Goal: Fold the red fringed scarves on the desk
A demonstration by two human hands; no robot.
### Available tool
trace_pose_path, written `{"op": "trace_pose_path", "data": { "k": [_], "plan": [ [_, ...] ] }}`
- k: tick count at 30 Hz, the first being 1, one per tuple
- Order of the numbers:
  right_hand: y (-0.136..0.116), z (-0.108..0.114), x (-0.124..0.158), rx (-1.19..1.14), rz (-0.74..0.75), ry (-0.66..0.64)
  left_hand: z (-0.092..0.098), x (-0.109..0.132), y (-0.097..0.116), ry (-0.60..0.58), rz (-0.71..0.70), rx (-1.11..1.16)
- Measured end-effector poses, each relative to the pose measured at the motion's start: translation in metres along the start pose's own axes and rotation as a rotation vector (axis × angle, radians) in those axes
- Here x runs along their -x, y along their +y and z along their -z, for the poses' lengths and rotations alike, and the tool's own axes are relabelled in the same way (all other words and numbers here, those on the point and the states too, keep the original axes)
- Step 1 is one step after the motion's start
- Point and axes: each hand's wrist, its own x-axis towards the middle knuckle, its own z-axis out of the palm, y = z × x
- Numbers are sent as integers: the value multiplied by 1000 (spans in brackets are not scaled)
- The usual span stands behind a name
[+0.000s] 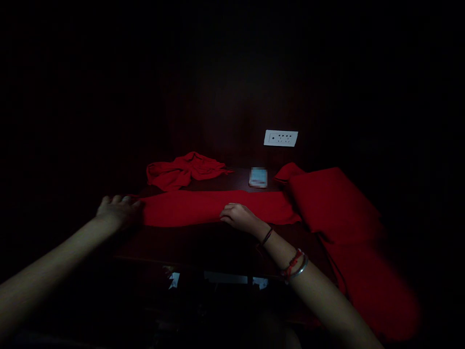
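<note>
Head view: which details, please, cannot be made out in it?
In the head view:
Pale blue object, its details: blurred by pixelation.
Pale things low down: mostly lost in darkness.
Red strip under the right hand: covered by it.
Left hand, whether it grips: too dark.

Red cloth [189, 208]: long narrow strip, laid flat, running left to right across dark tabletop [218, 242]. Mostly smooth, edges a bit wavy. Right end slanted, near corner sticking out. Left end dim, outline unclear.
</note>
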Motion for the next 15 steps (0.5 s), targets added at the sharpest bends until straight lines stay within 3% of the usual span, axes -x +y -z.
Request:
{"op": "trace_pose_path", "data": {
  "k": [1,5,7,15],
  "plan": [
    [-1,0,0,-4,10,0,5,2,15,-43,-40,6],
    [-2,5,4,-7,25,-56,23,2,71,-93,-498,259],
    [-3,10,8,35,-6,-96,20,0,84,-77,-563,349],
    [-27,37,41,314,-307,-242,0,-5,63,-123,-530,454]
  ]
}}
